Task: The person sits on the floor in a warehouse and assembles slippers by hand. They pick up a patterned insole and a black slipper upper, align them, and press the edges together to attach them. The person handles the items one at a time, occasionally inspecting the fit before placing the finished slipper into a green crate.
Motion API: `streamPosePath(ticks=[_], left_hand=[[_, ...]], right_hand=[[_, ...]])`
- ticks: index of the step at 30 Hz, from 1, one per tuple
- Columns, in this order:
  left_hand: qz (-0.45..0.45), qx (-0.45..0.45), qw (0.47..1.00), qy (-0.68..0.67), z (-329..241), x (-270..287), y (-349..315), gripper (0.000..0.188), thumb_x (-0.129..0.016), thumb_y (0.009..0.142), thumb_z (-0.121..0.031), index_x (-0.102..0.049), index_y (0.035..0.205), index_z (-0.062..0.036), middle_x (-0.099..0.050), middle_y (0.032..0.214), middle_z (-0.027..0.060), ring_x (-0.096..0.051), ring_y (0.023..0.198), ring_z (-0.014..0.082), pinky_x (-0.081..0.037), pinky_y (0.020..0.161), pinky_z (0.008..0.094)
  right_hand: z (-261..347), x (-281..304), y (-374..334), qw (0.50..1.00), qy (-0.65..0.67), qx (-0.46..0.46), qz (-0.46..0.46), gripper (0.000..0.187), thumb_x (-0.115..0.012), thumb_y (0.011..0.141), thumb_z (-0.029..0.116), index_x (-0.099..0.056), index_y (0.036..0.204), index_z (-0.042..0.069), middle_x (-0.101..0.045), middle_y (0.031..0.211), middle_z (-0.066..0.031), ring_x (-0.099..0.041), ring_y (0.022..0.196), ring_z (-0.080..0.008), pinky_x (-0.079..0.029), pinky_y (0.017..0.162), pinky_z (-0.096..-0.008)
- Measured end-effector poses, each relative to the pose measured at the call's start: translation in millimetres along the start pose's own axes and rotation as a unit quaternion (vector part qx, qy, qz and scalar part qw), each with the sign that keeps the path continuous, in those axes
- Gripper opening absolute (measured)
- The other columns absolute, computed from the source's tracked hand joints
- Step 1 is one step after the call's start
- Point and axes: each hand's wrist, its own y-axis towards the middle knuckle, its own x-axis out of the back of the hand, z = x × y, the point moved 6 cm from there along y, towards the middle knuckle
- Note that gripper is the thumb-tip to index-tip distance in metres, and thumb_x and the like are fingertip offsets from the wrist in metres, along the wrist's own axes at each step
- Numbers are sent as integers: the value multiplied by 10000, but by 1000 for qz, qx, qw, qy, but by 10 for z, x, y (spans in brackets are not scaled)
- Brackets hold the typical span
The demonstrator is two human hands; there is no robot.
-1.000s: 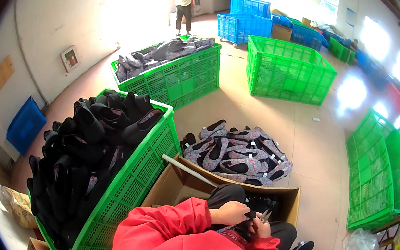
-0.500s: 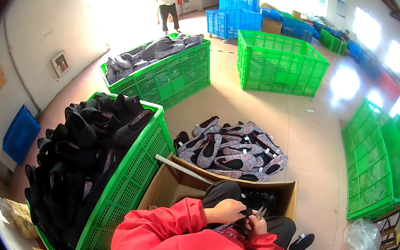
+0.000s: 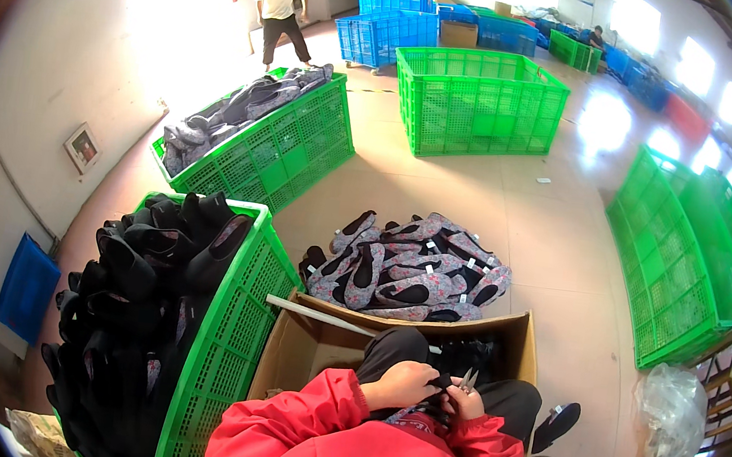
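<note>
In my lap, my left hand (image 3: 403, 385) is closed on a black cloth shoe (image 3: 440, 382), mostly hidden by my hands and sleeves. Patterned red fabric shows just below it. My right hand (image 3: 463, 404) grips a small pair of scissors (image 3: 469, 379), blades pointing up and slightly apart, right against the black cloth. An open cardboard box (image 3: 294, 347) stands in front of my knees with dark items inside. Beyond it, a pile of grey floral shoes (image 3: 420, 271) with black insides and white tags lies on the floor.
A green crate (image 3: 231, 340) full of black shoes stands close at my left, another green crate (image 3: 274, 164) of grey shoes behind it. Farther off is a green crate (image 3: 478, 115). A single shoe (image 3: 556, 426) and a clear plastic bag (image 3: 667, 421) lie at right.
The whole view has shifted a little. My hands stay together at the black shoe, scissors still in the right one. The far person has stepped nearer the crate of grey shoes.
</note>
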Motion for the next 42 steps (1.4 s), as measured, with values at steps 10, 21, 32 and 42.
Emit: streamPosePath(ticks=[10, 21, 32, 42], left_hand=[[-5, 0, 1000, -1, 6, 3, -3, 219, -635, 864, -238, -639, 889, -20, -663, 885, 160, -642, 888, 365, -504, 778, 456], [-5, 1, 1000, -8, 25, 5, 9, 230, -646, 864, -247, -656, 901, -20, -669, 895, 162, -643, 888, 368, -504, 773, 455], [-10, -4, 1000, -5, 29, 24, 13, 228, -658, 860, -248, -655, 889, -22, -668, 873, 165, -639, 861, 371, -501, 751, 454], [0, 2, 1000, 6, 27, 2, 17, 255, -652, 866, -281, -669, 912, -30, -677, 889, 171, -643, 872, 369, -504, 764, 450]], right_hand=[[-19, 32, -8, 1000, 10, -6, -28, 212, -621, 934, 128, -620, 1124, 34, -611, 723, -56, -464, 494, -121, -347, 452, -249], [-16, -9, 1, 1000, 16, -17, -5, 207, -624, 937, 149, -623, 1111, 38, -609, 730, -43, -460, 495, -108, -343, 444, -240], [-27, -22, 0, 999, 17, -25, -21, 192, -638, 934, 153, -634, 1094, 47, -606, 726, -35, -441, 486, -94, -325, 439, -234], [-78, 33, 29, 999, 26, -21, 2, 205, -653, 929, 155, -636, 1106, 52, -625, 749, -46, -449, 487, -98, -326, 443, -239]])
